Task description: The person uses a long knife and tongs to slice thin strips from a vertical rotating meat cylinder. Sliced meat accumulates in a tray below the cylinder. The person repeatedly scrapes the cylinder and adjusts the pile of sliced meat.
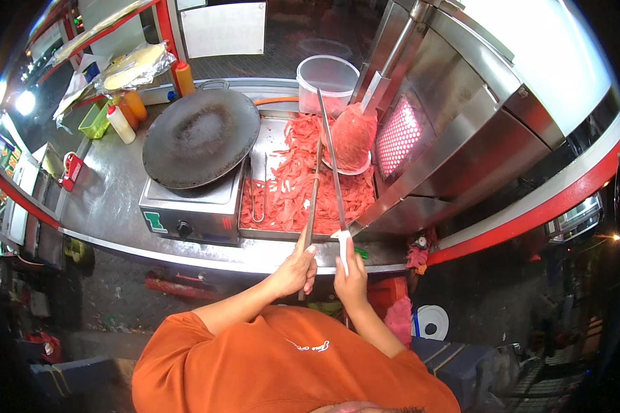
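My right hand [350, 276] grips the white handle of a long narrow-bladed knife [332, 160], its tip pointing away from me. My left hand [295, 269] is closed around a long, thin, brownish tool [312, 206], too indistinct to name more closely. The two tools come close together over a metal tray [275, 126] covered in shaved reddish meat [289, 201]. Behind the knife, a meat cone [352, 137] hangs on a vertical spit, with a pale dish [359, 169] under it. Wire tongs [259, 199] lie at the tray's left side.
Right of the meat, a perforated heater panel [400, 135] glows inside the steel grill housing [444, 155]. A dark round griddle pan [201, 137] rests on a gas stove [188, 217] at left. Behind stand a clear plastic tub [326, 85] and sauce bottles [120, 124].
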Demonstrator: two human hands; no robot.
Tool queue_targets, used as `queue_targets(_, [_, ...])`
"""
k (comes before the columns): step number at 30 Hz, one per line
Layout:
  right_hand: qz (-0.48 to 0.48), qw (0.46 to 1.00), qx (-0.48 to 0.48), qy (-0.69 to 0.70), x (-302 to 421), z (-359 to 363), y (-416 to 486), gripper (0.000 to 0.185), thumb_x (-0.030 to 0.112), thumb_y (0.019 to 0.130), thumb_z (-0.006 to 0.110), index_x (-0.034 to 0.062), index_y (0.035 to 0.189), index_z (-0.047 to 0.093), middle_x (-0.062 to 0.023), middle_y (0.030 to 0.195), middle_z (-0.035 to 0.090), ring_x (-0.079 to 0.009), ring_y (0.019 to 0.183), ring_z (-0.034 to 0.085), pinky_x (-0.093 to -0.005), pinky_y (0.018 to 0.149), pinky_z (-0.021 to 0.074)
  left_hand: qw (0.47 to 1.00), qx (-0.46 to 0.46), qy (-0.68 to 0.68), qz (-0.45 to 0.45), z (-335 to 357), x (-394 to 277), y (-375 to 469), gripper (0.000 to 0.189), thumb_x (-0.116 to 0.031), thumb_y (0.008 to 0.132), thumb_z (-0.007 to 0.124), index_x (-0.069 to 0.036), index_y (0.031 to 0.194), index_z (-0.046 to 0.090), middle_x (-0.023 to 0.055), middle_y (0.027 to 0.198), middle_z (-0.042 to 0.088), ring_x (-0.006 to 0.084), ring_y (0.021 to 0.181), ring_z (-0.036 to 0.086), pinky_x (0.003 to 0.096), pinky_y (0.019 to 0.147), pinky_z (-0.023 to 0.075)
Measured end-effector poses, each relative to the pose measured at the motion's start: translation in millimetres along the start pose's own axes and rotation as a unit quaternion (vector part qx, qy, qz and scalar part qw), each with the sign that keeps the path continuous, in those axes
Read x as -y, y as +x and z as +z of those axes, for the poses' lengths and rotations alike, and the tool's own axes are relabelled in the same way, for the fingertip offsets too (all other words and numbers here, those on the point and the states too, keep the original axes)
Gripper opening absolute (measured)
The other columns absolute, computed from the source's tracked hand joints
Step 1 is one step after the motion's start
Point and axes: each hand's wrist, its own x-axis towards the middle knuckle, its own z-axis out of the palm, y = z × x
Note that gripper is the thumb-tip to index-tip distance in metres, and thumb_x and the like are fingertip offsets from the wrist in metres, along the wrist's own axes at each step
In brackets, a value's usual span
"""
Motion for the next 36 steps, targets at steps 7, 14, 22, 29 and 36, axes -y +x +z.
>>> queue_targets(7, [-0.014, 0.997, 0.000, 0.076, 17, -9, -13, 0.065, 0.000, 0.105, 0.059, 0.0050, 0.167, 0.039, -0.0229, 0.120, 0.069, -0.0238, 0.077, 0.070, -0.0352, 0.066, 0.0586, 0.968, 0.038, -0.247, -0.020, -9, -13, 9, 0.044, -0.064, 0.114, 0.038, -0.021, 0.106, 0.048, -0.0045, 0.067, 0.041, 0.0050, 0.043, 0.036, 0.0244, 0.045, 0.0400])
queue_targets(14, [0.235, 0.878, 0.108, 0.404, 29, 4, -11, 0.075, 0.001, 0.107, 0.059, 0.0150, 0.173, 0.028, -0.0076, 0.098, 0.068, -0.0068, 0.052, 0.057, -0.0288, 0.047, 0.0516, 0.956, 0.115, -0.258, -0.076, -50, -3, 5, 0.070, -0.076, 0.108, 0.038, -0.016, 0.071, 0.041, -0.0096, 0.053, 0.033, 0.0027, 0.038, 0.032, 0.0221, 0.040, 0.0347])
queue_targets(22, [-0.041, 0.989, -0.082, 0.119, 9, 0, 15, 0.063, -0.003, 0.102, 0.064, -0.0043, 0.162, 0.044, -0.0268, 0.129, 0.068, -0.0301, 0.098, 0.068, -0.0362, 0.084, 0.0549, 0.995, -0.004, -0.077, -0.060, -25, 7, -80, 0.056, -0.048, 0.119, 0.034, -0.022, 0.166, 0.020, 0.0026, 0.072, 0.044, 0.0114, 0.046, 0.044, 0.0292, 0.047, 0.0457])
queue_targets(29, [-0.006, 0.972, -0.070, 0.224, -45, 25, -36, 0.065, -0.004, 0.104, 0.062, 0.0026, 0.165, 0.041, -0.0216, 0.124, 0.066, -0.0140, 0.067, 0.063, -0.0287, 0.052, 0.0521, 0.987, -0.002, 0.156, -0.034, -19, 0, -59, 0.072, -0.030, 0.120, 0.033, -0.020, 0.173, -0.014, 0.0053, 0.073, 0.048, 0.0157, 0.051, 0.052, 0.0332, 0.051, 0.0510])
queue_targets(36, [0.052, 0.989, -0.028, 0.133, -54, 36, -20, 0.063, -0.001, 0.102, 0.064, -0.0032, 0.161, 0.044, -0.0291, 0.121, 0.069, -0.0445, 0.106, 0.069, -0.0450, 0.093, 0.0557, 0.980, -0.031, 0.192, -0.032, -7, -1, -35, 0.072, -0.033, 0.119, 0.033, -0.024, 0.173, -0.015, 0.0050, 0.072, 0.047, 0.0161, 0.049, 0.051, 0.0325, 0.048, 0.0496])
